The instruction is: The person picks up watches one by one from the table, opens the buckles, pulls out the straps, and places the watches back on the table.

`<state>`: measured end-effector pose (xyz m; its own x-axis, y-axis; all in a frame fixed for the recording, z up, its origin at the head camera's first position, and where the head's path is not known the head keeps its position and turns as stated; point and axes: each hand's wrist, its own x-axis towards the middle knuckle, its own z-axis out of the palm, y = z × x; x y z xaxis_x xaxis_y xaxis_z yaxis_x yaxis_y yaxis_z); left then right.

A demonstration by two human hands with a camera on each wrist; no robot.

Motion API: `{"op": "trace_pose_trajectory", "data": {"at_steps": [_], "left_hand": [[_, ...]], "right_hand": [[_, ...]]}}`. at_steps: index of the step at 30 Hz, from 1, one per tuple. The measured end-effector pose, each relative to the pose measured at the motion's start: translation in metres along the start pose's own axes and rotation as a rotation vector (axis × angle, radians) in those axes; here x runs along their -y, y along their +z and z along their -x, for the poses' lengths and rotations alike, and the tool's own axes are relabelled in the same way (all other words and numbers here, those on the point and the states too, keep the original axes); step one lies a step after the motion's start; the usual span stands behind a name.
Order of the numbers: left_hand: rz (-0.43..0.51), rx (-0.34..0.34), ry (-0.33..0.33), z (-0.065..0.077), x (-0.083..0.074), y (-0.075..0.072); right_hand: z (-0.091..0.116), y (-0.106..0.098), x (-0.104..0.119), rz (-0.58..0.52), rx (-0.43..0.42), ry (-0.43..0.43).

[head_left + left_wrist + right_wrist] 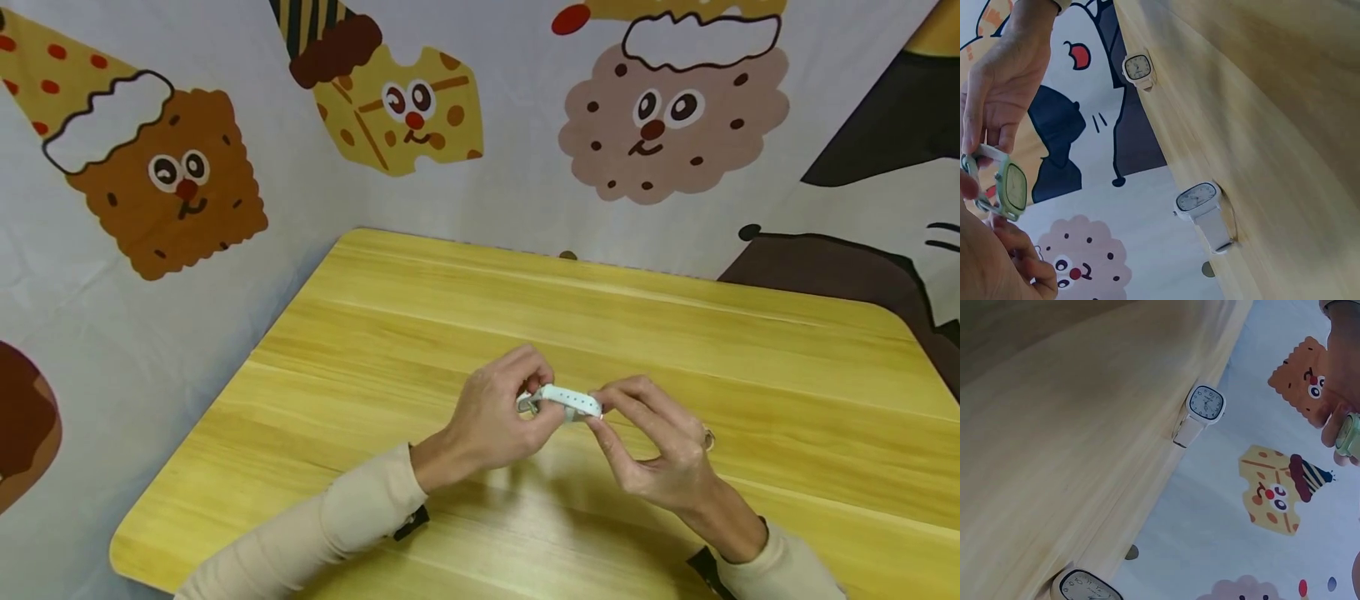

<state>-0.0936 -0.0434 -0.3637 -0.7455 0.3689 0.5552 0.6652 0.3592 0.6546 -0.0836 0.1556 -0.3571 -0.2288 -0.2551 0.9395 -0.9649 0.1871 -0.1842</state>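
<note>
A pale mint-green wristwatch (572, 400) is held above the table between both hands, its strap bent round into a loop. My left hand (498, 408) grips the watch near one end, thumb on the near side and fingers curled behind. With thumb and fingertips my right hand (660, 442) pinches the strap's holed end. The left wrist view shows the green watch case (1016, 186) side-on, dial facing away from the palms. In the right wrist view, part of the watch (1349, 436) shows in the left hand's fingers.
Two whitish watches, one oval-faced (1197, 197) and one squarer (1139, 67), rest on the wooden table (360, 333) in the left wrist view. The right wrist view also has a square-faced watch (1205, 403) and another cut off below (1085, 586). A cartoon-printed cloth (517, 192) hangs behind.
</note>
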Motion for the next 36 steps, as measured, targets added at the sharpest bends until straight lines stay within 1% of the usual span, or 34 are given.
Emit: {"op": "trace_pose_trajectory", "data": {"at_steps": [5,8,10,13,15,17,18,20,23,27,32,36], "left_hand": [[-0.031,-0.016,-0.036,-0.002,-0.003,0.001],[-0.033,0.000,-0.042,-0.003,-0.003,0.001],[-0.023,0.018,-0.027,-0.003,-0.002,0.000],[0.061,0.062,0.011,-0.002,0.003,-0.003],[0.129,0.095,0.050,-0.001,0.007,-0.005],[0.191,0.127,0.080,0.000,0.011,-0.007],[0.205,0.137,0.095,0.000,0.012,-0.007],[0.214,0.146,0.118,0.000,0.015,-0.007],[0.190,0.146,0.157,0.000,0.017,-0.008],[0.170,0.137,0.199,0.000,0.019,-0.008],[0.183,0.133,0.187,0.001,0.020,-0.009],[0.209,0.138,0.176,0.001,0.021,-0.009]], "right_hand": [[-0.001,0.002,0.000,0.003,-0.009,-0.016],[0.001,0.002,-0.003,-0.010,-0.037,-0.009],[0.003,-0.001,-0.005,-0.024,-0.066,0.026],[0.008,-0.006,-0.008,-0.096,-0.104,0.098],[0.011,-0.009,-0.009,-0.140,-0.106,0.142],[0.014,-0.011,-0.010,-0.184,-0.095,0.161],[0.015,-0.011,-0.010,-0.193,-0.087,0.163],[0.017,-0.012,-0.010,-0.210,-0.073,0.174],[0.018,-0.012,-0.010,-0.220,-0.065,0.181],[0.017,-0.010,-0.010,-0.204,-0.051,0.185],[0.016,-0.007,-0.011,-0.218,-0.032,0.192],[0.017,-0.008,-0.010,-0.269,-0.016,0.242]]}}
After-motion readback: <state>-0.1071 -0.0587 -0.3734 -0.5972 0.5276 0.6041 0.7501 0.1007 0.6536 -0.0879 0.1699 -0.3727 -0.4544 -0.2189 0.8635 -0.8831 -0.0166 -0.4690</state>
